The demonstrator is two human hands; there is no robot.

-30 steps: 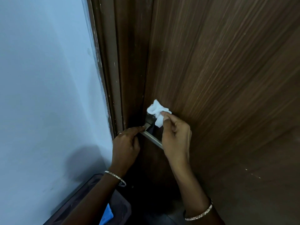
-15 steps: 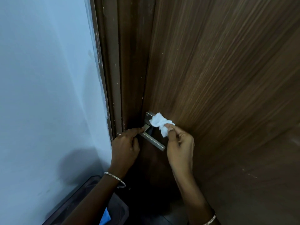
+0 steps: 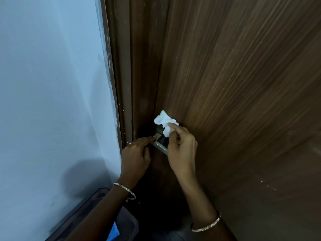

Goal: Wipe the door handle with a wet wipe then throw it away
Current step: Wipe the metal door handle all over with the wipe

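At the door edge: a metal handle [image 3: 159,147] sits low on the brown door [image 3: 243,84], close to the frame [image 3: 132,66].
Wipe: the white wipe [image 3: 165,122] is crumpled and lies against the top of the handle, where it meets the door; part of it sticks up above the fingers.
Right hand: the right hand [image 3: 182,150] pinches the wipe between thumb and forefinger, the other fingers curled in below, with the back of the hand toward the camera.
Left hand: the left hand [image 3: 135,153] reaches in from the frame side, its forefinger stretched out and touching the near corner of the handle; the thumb lies just under the bar and the other fingers are curled. I cannot tell whether it really grips the bar.
Handle bar: a short length of it shows between the two hands, slanting down to the right.
Wrists: a thin bangle [image 3: 125,188] on the left, a second bangle [image 3: 206,226] on the right.
Wall: a pale blue wall [image 3: 52,84] fills the left side, with the arm's shadow low on it.
Bin: a dark bin [image 3: 128,221] stands under the left forearm, with something blue inside.
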